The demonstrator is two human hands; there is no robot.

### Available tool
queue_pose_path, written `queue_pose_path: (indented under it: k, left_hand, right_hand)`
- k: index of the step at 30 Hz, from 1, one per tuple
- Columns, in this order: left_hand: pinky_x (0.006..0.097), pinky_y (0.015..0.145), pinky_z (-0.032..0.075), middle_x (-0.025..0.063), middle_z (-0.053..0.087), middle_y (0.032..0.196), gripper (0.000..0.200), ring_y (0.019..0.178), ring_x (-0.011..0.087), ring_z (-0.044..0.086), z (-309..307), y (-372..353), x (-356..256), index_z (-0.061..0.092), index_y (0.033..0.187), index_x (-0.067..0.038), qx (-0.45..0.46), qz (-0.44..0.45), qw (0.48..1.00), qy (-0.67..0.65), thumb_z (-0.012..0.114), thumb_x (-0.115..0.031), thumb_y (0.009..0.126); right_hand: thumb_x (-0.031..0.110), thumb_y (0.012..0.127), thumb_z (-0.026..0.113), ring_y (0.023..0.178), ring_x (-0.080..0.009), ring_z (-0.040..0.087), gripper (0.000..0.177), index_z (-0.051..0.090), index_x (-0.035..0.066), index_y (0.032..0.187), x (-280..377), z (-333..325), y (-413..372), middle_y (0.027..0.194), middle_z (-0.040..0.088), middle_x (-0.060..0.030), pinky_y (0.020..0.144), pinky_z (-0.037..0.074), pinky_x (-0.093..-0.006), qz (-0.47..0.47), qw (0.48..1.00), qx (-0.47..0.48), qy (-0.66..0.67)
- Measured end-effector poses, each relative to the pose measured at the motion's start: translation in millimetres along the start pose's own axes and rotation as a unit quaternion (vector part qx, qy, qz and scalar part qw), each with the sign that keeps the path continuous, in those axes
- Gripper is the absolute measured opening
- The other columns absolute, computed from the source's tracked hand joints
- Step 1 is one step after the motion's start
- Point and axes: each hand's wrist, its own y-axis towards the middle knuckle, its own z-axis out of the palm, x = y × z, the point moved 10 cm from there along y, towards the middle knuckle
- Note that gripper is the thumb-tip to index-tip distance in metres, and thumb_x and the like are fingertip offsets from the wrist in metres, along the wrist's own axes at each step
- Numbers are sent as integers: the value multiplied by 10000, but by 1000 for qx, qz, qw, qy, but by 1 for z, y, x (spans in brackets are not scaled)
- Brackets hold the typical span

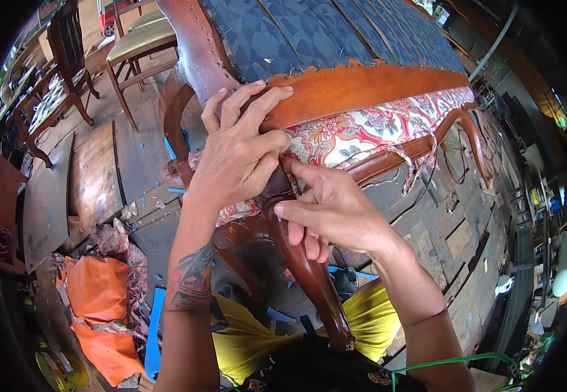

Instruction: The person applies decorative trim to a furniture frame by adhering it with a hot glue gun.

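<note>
An upholstered wooden chair with a blue patterned back (273, 42) stands tilted before me. Floral fabric (355, 134) covers its seat below an orange-brown wooden rail (355, 88). My left hand (241, 147) braces several fingertips on the rail and frame, while its thumb and forefinger close at the fabric's corner, their tips partly hidden. My right hand (339, 206) has its forefinger stretched to that same corner, beside the top of the front leg (306, 274). Its thumb stands apart and the other fingers curl loosely, with nothing visible between them.
Loose fabric strips (414, 166) hang from the seat's right side. Orange material (100, 294) and crumpled floral scraps (136, 271) lie at lower left, near a blue strip (155, 333). Other chairs (141, 42) stand at upper left on the plank floor. Cluttered shelving lines the right.
</note>
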Motion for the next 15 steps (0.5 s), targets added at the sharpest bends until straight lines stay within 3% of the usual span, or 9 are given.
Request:
queue_pose_path:
  k: [14,15]
  left_hand:
    - [593,1289,180,38,637,1574,89,1540,331,463,-4,-2,8,782,830,-164,-29,15,999,-43,701,-134,809]
    - [593,1289,180,38,637,1574,89,1540,331,463,-5,-2,7,782,830,-164,-29,15,999,-44,701,-134,809]
  right_hand:
    - [107,1072,716,504,-106,672,839,230,-105,1721,-3,-4,0,714,720,-49,422,534,-244,1,1000,1,24]
    - [92,1068,688,511,-122,678,742,306,-100,1674,-2,-4,0,733,720,-67,427,548,-253,-3,1000,6,22]
